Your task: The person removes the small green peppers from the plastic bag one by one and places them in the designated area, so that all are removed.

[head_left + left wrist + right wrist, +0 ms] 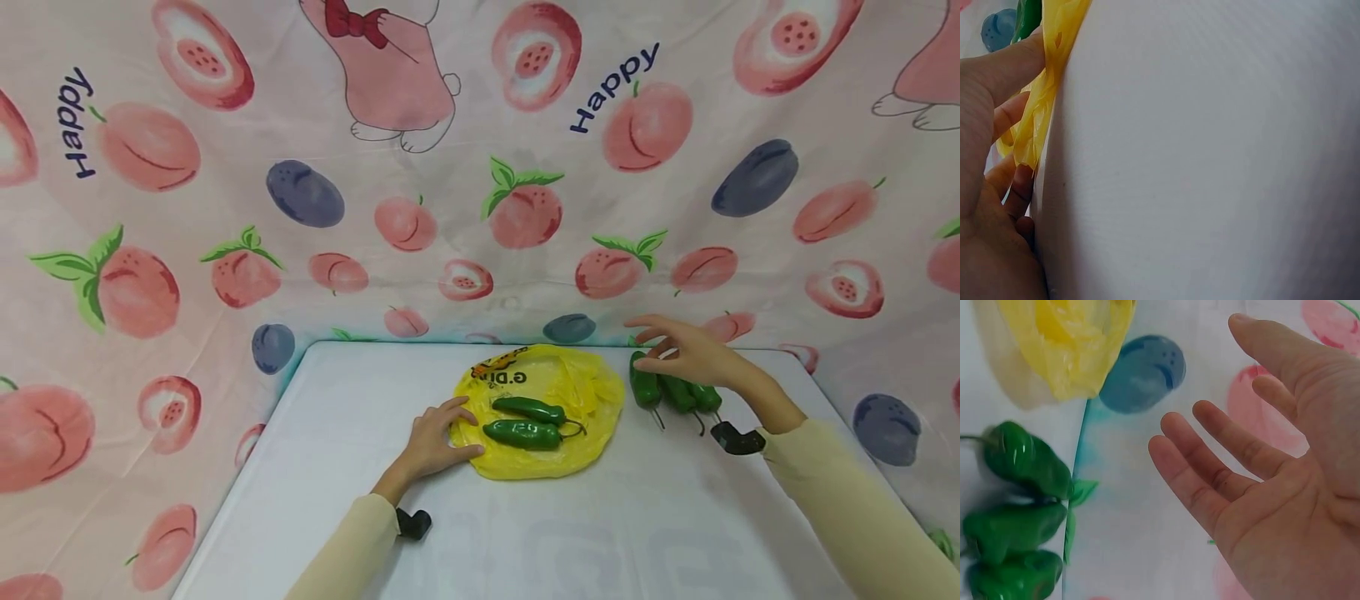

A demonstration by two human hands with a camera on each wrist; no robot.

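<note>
A yellow plastic bag (pixel 540 467) with dark lettering lies spread on the white table, two green peppers (pixel 522 434) side by side on it, stems to the right. My left hand (pixel 435 442) is at the bag's left edge, thumb and fingers spread apart and touching the plastic. In the left wrist view the fingertips meet the yellow bag (pixel 1054 69) from the side. My right hand (pixel 693 357) is raised over the table's back right, holding nothing, its fingers loosely extended. Just below it lie three more green peppers (pixel 643 385) in a row; the hand partly covers them.
A fruit-print cloth (pixel 450 183) hangs behind the white table (pixel 360 400) and along its sides. The table's back edge runs close behind the bag and the peppers. Each wrist wears a small black device (pixel 737 439).
</note>
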